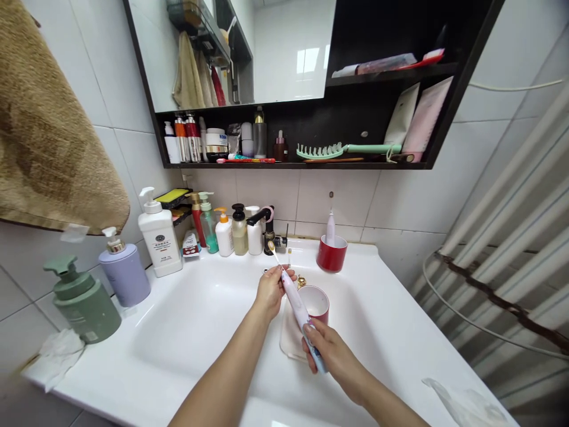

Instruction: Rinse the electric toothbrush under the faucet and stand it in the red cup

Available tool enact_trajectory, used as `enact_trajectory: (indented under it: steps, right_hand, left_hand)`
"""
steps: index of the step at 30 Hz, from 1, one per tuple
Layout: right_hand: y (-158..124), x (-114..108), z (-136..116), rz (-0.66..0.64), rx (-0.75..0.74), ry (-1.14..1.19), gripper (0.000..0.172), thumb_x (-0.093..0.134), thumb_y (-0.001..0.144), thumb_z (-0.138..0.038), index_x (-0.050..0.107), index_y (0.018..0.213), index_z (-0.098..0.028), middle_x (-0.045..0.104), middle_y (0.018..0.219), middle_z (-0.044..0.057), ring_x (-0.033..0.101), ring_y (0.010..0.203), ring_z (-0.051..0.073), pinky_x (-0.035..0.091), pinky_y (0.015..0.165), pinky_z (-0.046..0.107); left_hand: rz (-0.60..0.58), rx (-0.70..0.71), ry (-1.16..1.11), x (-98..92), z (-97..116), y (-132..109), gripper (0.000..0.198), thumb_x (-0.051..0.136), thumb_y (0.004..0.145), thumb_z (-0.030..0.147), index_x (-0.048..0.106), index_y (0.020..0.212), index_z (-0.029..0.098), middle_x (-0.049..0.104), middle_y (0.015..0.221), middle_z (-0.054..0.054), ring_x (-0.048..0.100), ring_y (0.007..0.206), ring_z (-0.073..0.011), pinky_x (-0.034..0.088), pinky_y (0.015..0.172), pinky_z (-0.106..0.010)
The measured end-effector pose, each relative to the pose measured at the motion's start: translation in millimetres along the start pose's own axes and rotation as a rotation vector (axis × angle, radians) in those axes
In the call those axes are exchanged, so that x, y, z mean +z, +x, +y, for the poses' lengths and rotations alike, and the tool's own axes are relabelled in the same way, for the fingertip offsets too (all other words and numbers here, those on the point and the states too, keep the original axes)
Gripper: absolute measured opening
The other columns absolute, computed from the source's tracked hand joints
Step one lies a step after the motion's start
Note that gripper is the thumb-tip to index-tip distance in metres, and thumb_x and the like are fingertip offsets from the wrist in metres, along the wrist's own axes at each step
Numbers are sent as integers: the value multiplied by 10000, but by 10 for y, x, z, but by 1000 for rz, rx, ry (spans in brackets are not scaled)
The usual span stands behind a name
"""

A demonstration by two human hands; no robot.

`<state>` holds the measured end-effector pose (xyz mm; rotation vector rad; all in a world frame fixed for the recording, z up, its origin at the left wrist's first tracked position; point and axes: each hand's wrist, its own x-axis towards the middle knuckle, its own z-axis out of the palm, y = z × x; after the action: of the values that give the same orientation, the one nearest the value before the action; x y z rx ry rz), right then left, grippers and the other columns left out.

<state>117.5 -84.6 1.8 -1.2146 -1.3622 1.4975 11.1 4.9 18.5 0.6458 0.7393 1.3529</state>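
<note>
Both my hands hold one pale pink electric toothbrush (295, 298) over the white sink (195, 320). My right hand (326, 347) is wrapped around its bluish lower end. My left hand (272, 290) pinches the neck near the brush head, which points up toward the black faucet (268, 228). Behind the toothbrush, a red cup (320, 313) with a white inside stands in the sink, beside a pale tray (290, 338). On the back rim, a second red cup (331, 258) holds another light pink electric toothbrush (331, 228).
Pump bottles line the back and left rim, including a white one (160, 240), a purple one (125, 274) and a green one (86, 305). A dark shelf (275, 166) hangs above. Clear plastic (464, 403) lies at right, near a ribbed white panel (502, 237).
</note>
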Motion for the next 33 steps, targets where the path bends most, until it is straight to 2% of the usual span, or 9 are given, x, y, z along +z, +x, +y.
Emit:
enact_trajectory:
  steps: [3,7,11,15,20,24,29,33]
  right_hand:
    - [18,-16,36,-16,9,-30,273,323,705,-436,337,615,-178,405,547,-61,365,360,33,285,387,187]
    - [22,-28,46,28,0,-121,259,331,704,-435,344,650,-182,386,534,-67,352,357,34,286,377,187]
    - [8,-16,18,-28,3,-76,260,293,723,-427,327,645,-182,392,559,-65,340,356,21,288,381,182]
    - [5,-4,14,-1,14,-121,259,314,711,-433,345,670,-179,387,552,-63,350,361,27,290,374,183]
    - [12,15,14,-41,65,-30,290,292,708,-459,350,693,-175,398,574,-54,339,362,22,292,359,176]
    - [20,27,10,19,57,-143,277,314,703,-448,353,667,-176,388,556,-60,350,361,26,296,359,176]
    - [21,32,19,-7,74,-100,280,288,714,-446,344,665,-176,386,563,-58,339,361,22,302,357,176]
    - [32,33,18,43,84,-177,282,308,703,-456,349,662,-180,388,552,-58,355,359,28,298,352,173]
  left_hand:
    - [19,-14,-19,6,-34,7,102,488,633,208,499,682,119,563,563,-26,544,527,-97,409,572,-221]
    - [59,-11,-55,0,-60,24,83,472,642,195,491,669,119,563,551,-21,539,513,-87,409,577,-214]
    - [81,-5,-64,-13,-64,33,70,468,643,188,489,646,121,553,530,-12,535,501,-84,407,557,-206]
    - [116,2,-82,-8,-69,32,71,461,650,184,489,632,121,550,529,-13,535,499,-85,412,565,-212]
    - [166,2,-113,5,-73,30,84,440,670,163,486,617,116,536,508,-11,527,485,-78,416,570,-208]
    - [185,5,-141,5,-79,38,95,430,677,151,481,607,112,532,503,-16,528,482,-82,418,558,-208]
    - [201,5,-154,7,-87,43,101,428,680,146,478,599,113,526,493,-15,520,466,-79,417,541,-204]
    - [211,7,-158,15,-86,39,109,412,688,140,472,601,112,522,493,-12,517,461,-75,408,517,-191]
